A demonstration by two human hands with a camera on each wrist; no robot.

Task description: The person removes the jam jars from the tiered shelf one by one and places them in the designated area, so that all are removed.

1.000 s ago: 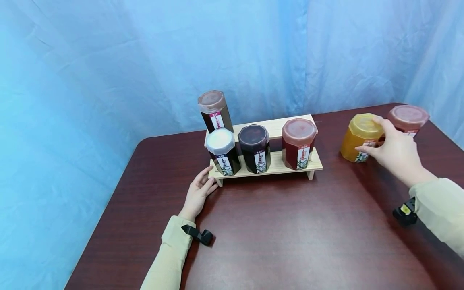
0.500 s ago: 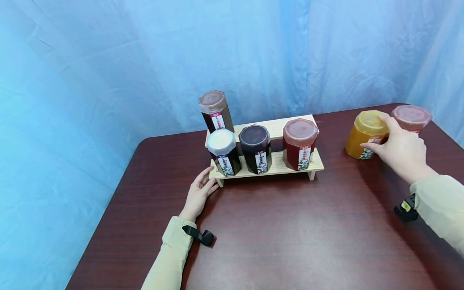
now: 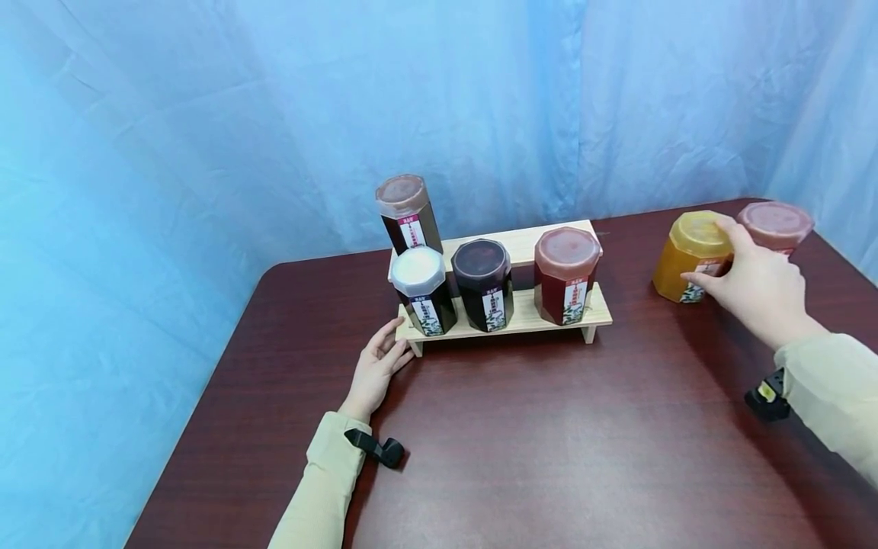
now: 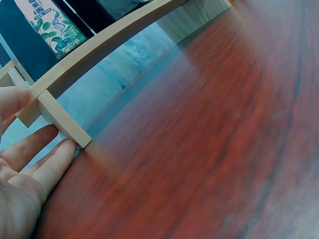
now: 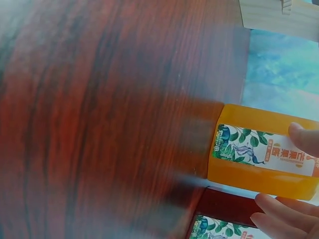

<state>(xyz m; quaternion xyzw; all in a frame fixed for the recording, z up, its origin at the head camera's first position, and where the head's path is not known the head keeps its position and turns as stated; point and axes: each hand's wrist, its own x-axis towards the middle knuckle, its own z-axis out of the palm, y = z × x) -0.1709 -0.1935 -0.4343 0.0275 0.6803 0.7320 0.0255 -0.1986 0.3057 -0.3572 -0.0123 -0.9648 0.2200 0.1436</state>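
Note:
In the head view my right hand [image 3: 757, 282] grips a yellow octagonal jar [image 3: 693, 252] with a printed label, thumb at the front and fingers at its far side. The right wrist view shows this yellow jar [image 5: 264, 119] upright on the tabletop, right beside a dark red jar [image 5: 224, 209]. My left hand [image 3: 373, 370] touches the left end of a two-step wooden rack [image 3: 521, 309]. In the left wrist view, fairly straight fingers [image 4: 52, 162] lie against the rack's leg [image 4: 62, 119], with another digit at the board's end.
On the lower step stand a white-lidded jar [image 3: 420, 290], a dark purple jar [image 3: 482, 286] and a red jar [image 3: 565, 274]. A dark brown jar [image 3: 408, 210] stands on the upper step at left. Blue curtains [image 3: 411, 91] rise behind the reddish-brown table [image 3: 514, 435].
The yellow jar and right hand have shifted slightly right and back since one second ago, closer to the red jar. The left hand stays at the rack.

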